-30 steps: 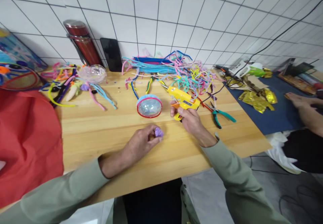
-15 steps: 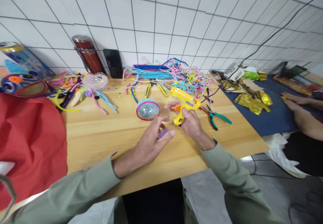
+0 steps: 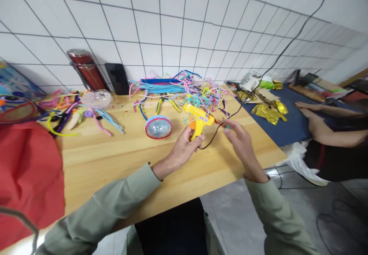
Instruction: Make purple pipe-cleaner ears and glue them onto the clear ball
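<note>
My left hand (image 3: 185, 145) is closed round the handle of a yellow hot glue gun (image 3: 203, 120), whose nozzle points up and left. An orange piece shows by its trigger. My right hand (image 3: 240, 140) is just right of the glue gun, fingers bent over teal-handled pliers (image 3: 226, 126); most of the pliers is hidden by the hand. A clear plastic dome (image 3: 158, 127) with a red and blue pipe-cleaner rim lies on the table left of the glue gun. The glue gun's black cord (image 3: 212, 138) loops between my hands.
Behind lies a heap of coloured pipe cleaners (image 3: 201, 92), with yellow-handled pliers (image 3: 159, 105) before it. A red flask (image 3: 87, 69) and a black phone (image 3: 117, 78) stand by the wall. Red cloth (image 3: 28, 166) covers the left side. Gold foil (image 3: 269, 111) and another person's arms (image 3: 327, 126) are right.
The glue gun has passed from my right hand to my left. My right hand has moved right onto the pliers. The purple piece by my left fingers is out of sight. The view has swung right.
</note>
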The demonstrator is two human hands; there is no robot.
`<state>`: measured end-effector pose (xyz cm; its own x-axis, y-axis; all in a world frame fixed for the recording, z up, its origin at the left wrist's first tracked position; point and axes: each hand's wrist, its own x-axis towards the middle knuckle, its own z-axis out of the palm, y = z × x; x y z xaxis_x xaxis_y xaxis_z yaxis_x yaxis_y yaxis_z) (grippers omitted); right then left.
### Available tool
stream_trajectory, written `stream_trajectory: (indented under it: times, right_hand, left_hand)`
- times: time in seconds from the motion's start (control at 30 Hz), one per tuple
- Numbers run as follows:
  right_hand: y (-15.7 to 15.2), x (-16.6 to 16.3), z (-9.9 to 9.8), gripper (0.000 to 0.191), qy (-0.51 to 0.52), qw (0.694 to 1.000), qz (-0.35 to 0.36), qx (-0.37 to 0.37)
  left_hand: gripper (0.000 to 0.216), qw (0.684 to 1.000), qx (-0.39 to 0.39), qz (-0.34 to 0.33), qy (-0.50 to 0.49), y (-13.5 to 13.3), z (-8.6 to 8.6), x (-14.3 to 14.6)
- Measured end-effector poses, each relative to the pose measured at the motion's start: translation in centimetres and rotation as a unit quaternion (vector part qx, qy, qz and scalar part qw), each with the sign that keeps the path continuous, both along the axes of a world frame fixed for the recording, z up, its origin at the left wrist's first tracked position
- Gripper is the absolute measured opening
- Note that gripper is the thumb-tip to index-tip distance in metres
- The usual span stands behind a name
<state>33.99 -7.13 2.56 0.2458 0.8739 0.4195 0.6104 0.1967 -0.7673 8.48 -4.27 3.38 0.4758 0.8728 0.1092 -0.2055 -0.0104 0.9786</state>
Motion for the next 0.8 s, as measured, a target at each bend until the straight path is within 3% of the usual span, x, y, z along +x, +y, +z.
stream_trajectory:
  times: [0.1,0.2,0.4,0.5,0.63,0.8]
  right_hand:
    - [0.6,6.9,-2.0,0.043,-0.167,0.975,-0.146,-0.022]
    - [2.0,10.3,-3.4,0.037,-0.241,0.956,-0.124,-0.107]
    - [3.2,10.4,-2.5,0.024,-0.255,0.950,-0.078,-0.161]
    - [0.8,10.8,-1.1,0.026,-0.241,0.950,-0.087,-0.177]
    - [-5.6,11.1,1.2,0.036,-0.145,0.973,-0.099,-0.153]
    - [-11.6,8.0,5.0,0.037,-0.150,0.982,-0.069,-0.095]
  left_hand:
    - [0.035,0.999,-0.036,-0.009,-0.019,0.1,-0.3,0.9]
    - [0.036,0.997,-0.059,-0.023,-0.033,0.3,-0.5,1.8]
    - [0.049,0.994,-0.086,-0.029,-0.054,0.6,-0.6,3.0]
    - [0.052,0.994,-0.069,-0.023,-0.081,1.0,-0.9,3.2]
    - [0.057,0.987,-0.107,-0.030,-0.113,1.4,-0.8,3.0]
    - [0.057,0.986,-0.095,-0.080,-0.112,1.1,0.3,3.7]
